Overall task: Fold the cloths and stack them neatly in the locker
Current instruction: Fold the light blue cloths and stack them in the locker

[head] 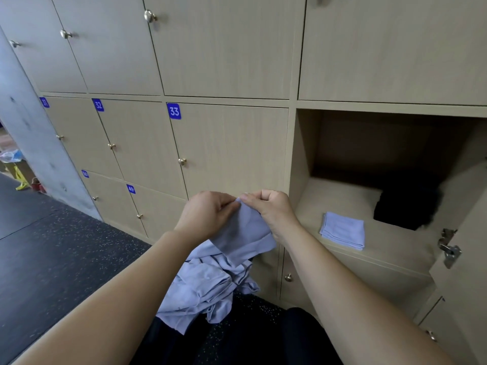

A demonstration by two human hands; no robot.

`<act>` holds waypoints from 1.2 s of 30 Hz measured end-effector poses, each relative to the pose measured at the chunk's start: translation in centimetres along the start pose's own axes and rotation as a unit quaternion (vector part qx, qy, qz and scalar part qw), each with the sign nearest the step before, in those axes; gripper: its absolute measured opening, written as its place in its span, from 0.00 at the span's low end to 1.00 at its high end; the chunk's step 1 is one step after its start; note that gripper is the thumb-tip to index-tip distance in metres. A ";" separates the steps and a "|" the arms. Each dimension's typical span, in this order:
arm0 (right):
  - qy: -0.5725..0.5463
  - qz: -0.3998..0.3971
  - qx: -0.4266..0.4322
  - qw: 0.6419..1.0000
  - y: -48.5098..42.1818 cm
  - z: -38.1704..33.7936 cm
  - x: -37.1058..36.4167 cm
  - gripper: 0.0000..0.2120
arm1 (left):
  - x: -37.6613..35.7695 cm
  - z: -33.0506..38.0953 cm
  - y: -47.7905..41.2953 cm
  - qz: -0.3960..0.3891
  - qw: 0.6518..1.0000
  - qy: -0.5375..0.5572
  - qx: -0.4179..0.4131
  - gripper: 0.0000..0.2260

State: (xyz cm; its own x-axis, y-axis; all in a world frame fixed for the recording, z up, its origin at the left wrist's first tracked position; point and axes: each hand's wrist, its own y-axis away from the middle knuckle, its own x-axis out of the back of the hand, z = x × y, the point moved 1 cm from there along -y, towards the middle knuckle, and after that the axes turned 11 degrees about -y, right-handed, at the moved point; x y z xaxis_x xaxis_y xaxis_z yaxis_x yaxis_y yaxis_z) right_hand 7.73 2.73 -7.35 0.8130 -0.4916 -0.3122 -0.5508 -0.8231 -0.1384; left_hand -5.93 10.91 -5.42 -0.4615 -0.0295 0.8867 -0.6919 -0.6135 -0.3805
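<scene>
Left hand point(208, 210) and right hand point(271, 210), close together, pinch the top edge of 1 cloth point(243, 233) above a pile point(208, 285). 1 folded cloth point(342, 230) lies in the open locker point(303, 164).

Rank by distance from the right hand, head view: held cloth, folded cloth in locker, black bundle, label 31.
1. held cloth: pinched by the right hand.
2. folded cloth: front of the locker floor.
3. black bundle: back right inside.
4. label 31: far left.
</scene>
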 end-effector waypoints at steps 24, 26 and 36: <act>0.112 0.095 0.073 0.986 0.7 0.6 5.0 0.17 | -4.4 -0.9 -0.5 -0.003 0.902 0.381 0.204 0.13; 0.131 0.135 0.085 0.979 0.6 0.7 5.7 0.16 | -5.3 0.1 -0.8 0.007 0.916 0.343 0.208 0.12; 0.123 0.201 0.085 0.968 0.8 -0.1 11.5 0.10 | -9.4 6.0 -3.1 -0.024 0.927 0.332 0.171 0.17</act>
State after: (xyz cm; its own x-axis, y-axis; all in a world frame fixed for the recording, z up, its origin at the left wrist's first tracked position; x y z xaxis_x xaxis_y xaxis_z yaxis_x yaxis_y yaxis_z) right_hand 16.67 -3.65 -10.93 0.5352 -0.8327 -0.1419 -0.8381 -0.5024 -0.2125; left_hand 3.87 8.36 -10.95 -0.7539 0.4258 0.5004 -0.5553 -0.8200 -0.1389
